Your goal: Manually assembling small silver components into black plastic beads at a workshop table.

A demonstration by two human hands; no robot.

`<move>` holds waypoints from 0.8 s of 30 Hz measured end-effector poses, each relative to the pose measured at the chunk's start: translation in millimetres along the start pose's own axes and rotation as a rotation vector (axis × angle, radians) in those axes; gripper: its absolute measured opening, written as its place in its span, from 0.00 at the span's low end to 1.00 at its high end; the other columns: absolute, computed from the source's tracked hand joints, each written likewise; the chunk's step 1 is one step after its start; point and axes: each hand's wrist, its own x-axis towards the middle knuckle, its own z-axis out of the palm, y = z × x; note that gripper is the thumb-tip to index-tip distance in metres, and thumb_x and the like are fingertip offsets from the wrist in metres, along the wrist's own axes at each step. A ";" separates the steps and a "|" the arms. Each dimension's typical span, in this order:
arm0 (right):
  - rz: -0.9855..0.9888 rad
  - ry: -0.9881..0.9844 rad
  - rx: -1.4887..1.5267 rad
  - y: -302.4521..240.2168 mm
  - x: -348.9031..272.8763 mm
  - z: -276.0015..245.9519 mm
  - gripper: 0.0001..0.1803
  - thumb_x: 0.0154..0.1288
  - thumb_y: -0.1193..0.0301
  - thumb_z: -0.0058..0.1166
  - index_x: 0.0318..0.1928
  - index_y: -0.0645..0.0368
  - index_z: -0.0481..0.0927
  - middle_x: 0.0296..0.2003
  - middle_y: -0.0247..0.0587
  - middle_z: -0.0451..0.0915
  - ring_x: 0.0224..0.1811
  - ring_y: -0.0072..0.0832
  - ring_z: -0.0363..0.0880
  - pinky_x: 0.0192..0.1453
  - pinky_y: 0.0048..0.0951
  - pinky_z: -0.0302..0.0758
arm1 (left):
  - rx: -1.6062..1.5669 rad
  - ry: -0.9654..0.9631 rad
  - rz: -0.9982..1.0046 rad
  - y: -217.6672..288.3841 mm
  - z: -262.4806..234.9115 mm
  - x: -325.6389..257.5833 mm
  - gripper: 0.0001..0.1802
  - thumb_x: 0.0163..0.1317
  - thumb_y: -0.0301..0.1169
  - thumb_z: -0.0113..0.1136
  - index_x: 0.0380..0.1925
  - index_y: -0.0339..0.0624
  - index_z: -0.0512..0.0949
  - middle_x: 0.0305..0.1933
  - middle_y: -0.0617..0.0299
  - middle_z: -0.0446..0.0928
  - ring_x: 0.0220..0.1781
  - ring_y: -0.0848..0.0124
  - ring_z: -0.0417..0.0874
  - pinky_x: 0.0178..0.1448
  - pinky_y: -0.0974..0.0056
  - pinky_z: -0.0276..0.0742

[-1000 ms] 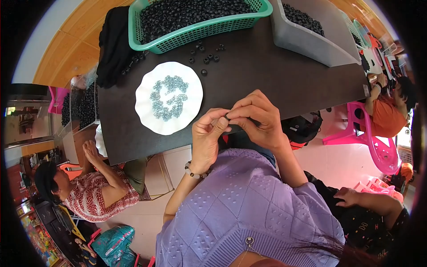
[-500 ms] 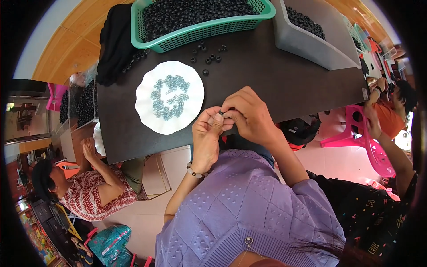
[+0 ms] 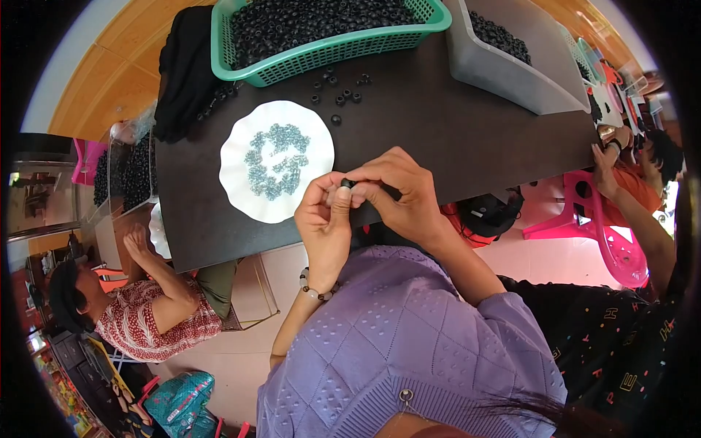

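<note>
Over the near edge of the dark table, my left hand [image 3: 327,223] and my right hand [image 3: 403,190] meet at the fingertips. Both pinch one small round black plastic piece [image 3: 347,182], mostly covered by fingers. Left of them lies a white plate with a wavy rim [image 3: 237,182], bearing many tiny clear, bluish pieces [image 3: 281,135]. Beyond my hands, several loose black ring-like pieces [image 3: 343,97] are scattered on the tabletop.
A green basket [image 3: 336,51] full of black pieces stands at the far side. Right of it is a grey bin [image 3: 504,84] with more. Black cloth [image 3: 179,80] lies at far left. Other people sit left and right; a pink stool [image 3: 569,219] stands at right.
Both my hands have shifted slightly left together, and more of the black piece shows between the fingertips. At right, another person's hand has moved slightly.
</note>
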 end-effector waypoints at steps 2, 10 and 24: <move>0.041 0.000 0.011 -2.2 -1.9 1.4 0.10 0.52 0.82 0.63 0.36 0.59 0.84 0.29 0.34 0.84 0.32 0.24 0.78 0.40 0.26 0.72 | 0.030 -0.001 0.015 0.2 -1.1 -1.2 0.07 0.69 0.23 0.54 0.44 0.32 0.74 0.32 0.67 0.77 0.34 0.82 0.75 0.42 0.77 0.72; 0.087 0.000 0.144 -15.1 1.2 9.7 0.07 0.52 0.82 0.64 0.33 0.61 0.84 0.27 0.35 0.83 0.31 0.26 0.77 0.36 0.24 0.72 | 0.320 0.107 0.174 -0.9 -10.1 -14.4 0.06 0.70 0.24 0.53 0.43 0.34 0.74 0.29 0.68 0.73 0.32 0.82 0.72 0.37 0.76 0.69; 0.312 -0.073 -0.140 23.4 40.8 3.6 0.06 0.59 0.74 0.61 0.38 0.61 0.85 0.28 0.36 0.82 0.29 0.22 0.77 0.34 0.24 0.72 | -0.155 0.112 0.053 10.1 -34.1 -19.1 0.11 0.70 0.28 0.54 0.47 0.33 0.72 0.41 0.54 0.80 0.38 0.72 0.83 0.45 0.70 0.78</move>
